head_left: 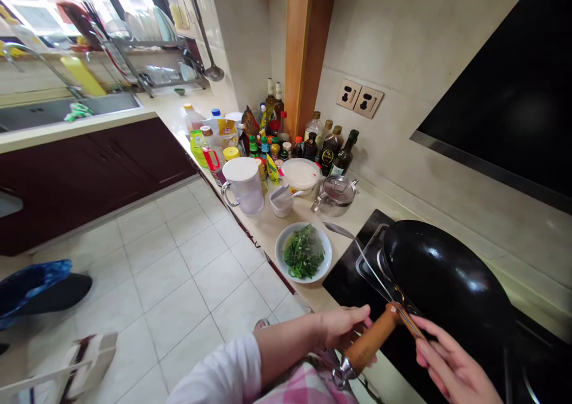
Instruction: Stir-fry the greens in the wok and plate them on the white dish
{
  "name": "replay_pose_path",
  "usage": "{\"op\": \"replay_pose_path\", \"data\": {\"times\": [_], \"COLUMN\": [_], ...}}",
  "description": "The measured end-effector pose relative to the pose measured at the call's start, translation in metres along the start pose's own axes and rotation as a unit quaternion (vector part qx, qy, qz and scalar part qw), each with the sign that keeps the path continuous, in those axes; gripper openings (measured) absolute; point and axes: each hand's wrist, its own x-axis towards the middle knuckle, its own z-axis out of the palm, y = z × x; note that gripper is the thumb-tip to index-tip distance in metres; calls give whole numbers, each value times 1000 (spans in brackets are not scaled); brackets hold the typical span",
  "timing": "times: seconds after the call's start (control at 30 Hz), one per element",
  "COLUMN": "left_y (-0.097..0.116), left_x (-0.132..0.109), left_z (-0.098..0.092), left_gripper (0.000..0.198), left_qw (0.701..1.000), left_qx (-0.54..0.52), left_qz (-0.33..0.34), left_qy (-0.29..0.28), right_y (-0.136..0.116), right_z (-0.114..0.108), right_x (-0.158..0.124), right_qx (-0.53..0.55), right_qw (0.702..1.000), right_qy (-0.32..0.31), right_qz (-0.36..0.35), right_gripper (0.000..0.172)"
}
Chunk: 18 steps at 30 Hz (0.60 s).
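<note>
My left hand (342, 326) is curled under and around the wooden handle (370, 341) of a black wok (447, 273), with the thumb raised along its upper side. The wok sits over the black stovetop (348, 273). In my right hand (451, 359) is a spatula (373, 270), gripped by its wooden handle close to the wok's handle. Its long metal shaft reaches up and left, and its blade is over the counter's edge of the stove. A white plate (280, 261) of cooked green leaves (304, 252) stands left of the stove.
Behind the plate are a white-lidded pitcher (243, 186), a small tub (281, 202), a lidded steel pot (337, 192) and a covered bowl (300, 174). Several bottles (331, 148) crowd the corner. A range hood (504, 94) overhangs the right; a sink (111, 103) is far left.
</note>
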Motion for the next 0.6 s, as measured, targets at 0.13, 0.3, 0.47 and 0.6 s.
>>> {"op": "replay_pose_path", "data": {"times": [0.13, 0.3, 0.47, 0.6], "left_y": [-15, -13, -4, -1], "left_x": [-56, -97, -83, -71], "left_z": [-61, -115, -119, -118], "left_gripper": [58, 55, 57, 57], "left_qw": [974, 916, 885, 867], "left_qx": [-3, -48, -99, -121], "left_qz": [92, 213, 271, 286], "left_qy": [207, 336, 366, 389], "right_y": [-34, -51, -48, -47], "right_z": [20, 46, 52, 47], "right_x": [39, 72, 71, 60], "right_qx": [-84, -144, -198, -196], "right_qw": [992, 983, 975, 974], "right_qy": [-28, -44, -60, -85], "right_qz": [-85, -106, -87, -73], "right_gripper": [62, 57, 56, 59]}}
